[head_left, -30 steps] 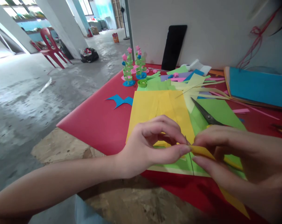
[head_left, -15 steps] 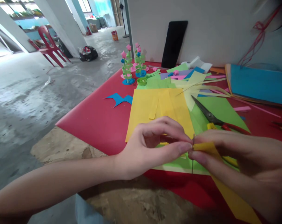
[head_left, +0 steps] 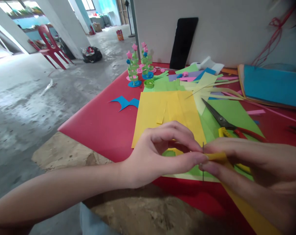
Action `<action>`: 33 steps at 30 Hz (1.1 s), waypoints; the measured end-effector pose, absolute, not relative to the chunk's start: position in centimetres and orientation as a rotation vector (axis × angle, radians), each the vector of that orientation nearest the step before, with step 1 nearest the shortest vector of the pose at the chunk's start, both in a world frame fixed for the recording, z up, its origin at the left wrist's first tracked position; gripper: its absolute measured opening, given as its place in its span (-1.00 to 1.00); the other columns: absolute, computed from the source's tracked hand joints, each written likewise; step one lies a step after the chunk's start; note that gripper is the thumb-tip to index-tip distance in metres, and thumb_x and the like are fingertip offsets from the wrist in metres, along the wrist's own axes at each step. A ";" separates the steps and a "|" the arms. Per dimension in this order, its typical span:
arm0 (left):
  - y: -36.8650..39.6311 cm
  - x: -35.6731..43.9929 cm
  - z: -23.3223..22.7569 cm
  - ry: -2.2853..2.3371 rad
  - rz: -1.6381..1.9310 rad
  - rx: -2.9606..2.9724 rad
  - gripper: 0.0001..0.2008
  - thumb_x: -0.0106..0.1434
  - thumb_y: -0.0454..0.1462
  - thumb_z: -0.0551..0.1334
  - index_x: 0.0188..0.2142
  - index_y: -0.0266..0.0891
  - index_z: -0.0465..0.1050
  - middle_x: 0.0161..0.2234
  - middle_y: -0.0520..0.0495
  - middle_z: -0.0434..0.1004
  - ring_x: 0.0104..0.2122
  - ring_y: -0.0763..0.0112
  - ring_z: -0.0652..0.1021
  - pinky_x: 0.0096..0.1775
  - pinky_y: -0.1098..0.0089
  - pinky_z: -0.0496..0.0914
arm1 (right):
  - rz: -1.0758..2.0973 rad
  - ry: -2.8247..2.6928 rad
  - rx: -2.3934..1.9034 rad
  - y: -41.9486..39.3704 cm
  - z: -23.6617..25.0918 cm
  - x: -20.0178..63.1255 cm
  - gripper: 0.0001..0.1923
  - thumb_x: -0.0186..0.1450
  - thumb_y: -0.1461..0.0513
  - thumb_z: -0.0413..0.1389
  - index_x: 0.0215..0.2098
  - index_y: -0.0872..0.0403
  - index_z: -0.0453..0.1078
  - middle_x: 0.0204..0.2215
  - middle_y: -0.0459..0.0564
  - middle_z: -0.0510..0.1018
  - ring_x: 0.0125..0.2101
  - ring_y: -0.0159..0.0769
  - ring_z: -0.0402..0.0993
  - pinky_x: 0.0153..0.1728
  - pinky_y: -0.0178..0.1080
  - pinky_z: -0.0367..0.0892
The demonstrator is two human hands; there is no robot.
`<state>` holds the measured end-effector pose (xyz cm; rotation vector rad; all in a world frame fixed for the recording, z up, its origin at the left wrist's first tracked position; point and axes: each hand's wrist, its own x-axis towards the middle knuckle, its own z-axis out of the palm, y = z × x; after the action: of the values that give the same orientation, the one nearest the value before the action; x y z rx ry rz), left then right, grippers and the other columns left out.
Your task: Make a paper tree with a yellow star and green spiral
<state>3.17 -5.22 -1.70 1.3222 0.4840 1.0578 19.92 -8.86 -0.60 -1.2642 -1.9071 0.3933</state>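
Note:
My left hand (head_left: 160, 153) pinches a thin dark needle-like stick (head_left: 203, 161) between thumb and forefinger, held upright over the near table edge. My right hand (head_left: 255, 169) pinches the end of a long yellow paper strip (head_left: 250, 212) against that stick; the strip trails down to the lower right. Both hands meet fingertip to fingertip above a yellow paper sheet (head_left: 153, 114) and a green sheet (head_left: 228, 112) on the red table (head_left: 101, 124).
Scissors (head_left: 223, 122) with red and yellow handles lie on the green sheet just behind my right hand. Paper trees (head_left: 134, 68), a green paper coil (head_left: 149, 84), blue scraps (head_left: 125, 102), a stack of coloured paper (head_left: 272, 86) and a leaning black phone (head_left: 183, 42) stand farther back.
The stick has tipped upright between my fingers, and my right hand has pressed the yellow strip's end closer onto it. The view has shifted slightly.

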 end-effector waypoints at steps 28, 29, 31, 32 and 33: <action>-5.2 3.3 -2.0 0.544 1.098 1.245 -0.86 0.00 -0.48 0.28 -0.47 -0.24 0.49 -0.47 0.04 0.40 -0.39 0.57 0.44 -0.34 0.55 0.40 | 0.343 -1.973 -1.244 -8.8 -0.8 19.9 -0.94 0.12 0.11 0.15 -0.41 -0.15 0.37 -0.55 -0.31 0.51 -0.63 -0.50 0.37 -0.66 -0.52 0.29; -5.2 3.3 -2.0 0.539 1.090 1.231 -0.87 0.00 -0.48 0.28 -0.47 -0.24 0.49 -0.47 0.04 0.40 -0.38 0.57 0.44 -0.34 0.56 0.40 | 0.337 -1.974 -1.251 -8.8 -0.7 19.9 -0.94 0.11 0.11 0.15 -0.41 -0.15 0.37 -0.55 -0.31 0.51 -0.64 -0.50 0.36 -0.67 -0.53 0.29; -5.3 3.3 -2.0 0.529 1.081 1.205 -0.88 0.01 -0.46 0.29 -0.47 -0.24 0.49 -0.47 0.04 0.41 -0.38 0.56 0.44 -0.36 0.56 0.41 | 0.347 -1.976 -1.275 -8.8 -0.5 19.7 -0.96 0.12 0.12 0.15 -0.44 -0.14 0.38 -0.59 -0.32 0.49 -0.67 -0.51 0.34 -0.69 -0.55 0.27; -5.3 3.3 -2.0 0.528 1.079 1.196 -0.89 0.00 -0.45 0.29 -0.48 -0.23 0.50 -0.47 0.04 0.41 -0.39 0.55 0.45 -0.37 0.55 0.41 | 0.360 -1.970 -1.287 -8.7 -0.3 19.6 -0.97 0.12 0.13 0.15 -0.46 -0.14 0.37 -0.63 -0.33 0.47 -0.70 -0.52 0.31 -0.72 -0.56 0.25; -5.3 3.3 -2.0 0.525 1.078 1.191 -0.89 0.00 -0.45 0.30 -0.48 -0.23 0.50 -0.47 0.04 0.41 -0.39 0.54 0.45 -0.38 0.54 0.42 | 0.384 -1.963 -1.301 -8.7 -0.1 19.6 -0.95 0.11 0.14 0.15 -0.49 -0.13 0.37 -0.66 -0.34 0.45 -0.72 -0.52 0.29 -0.74 -0.56 0.23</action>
<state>3.32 -5.26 -1.97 1.1913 0.5248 1.0776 19.57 -8.72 -0.13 -1.3009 -1.9629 0.3841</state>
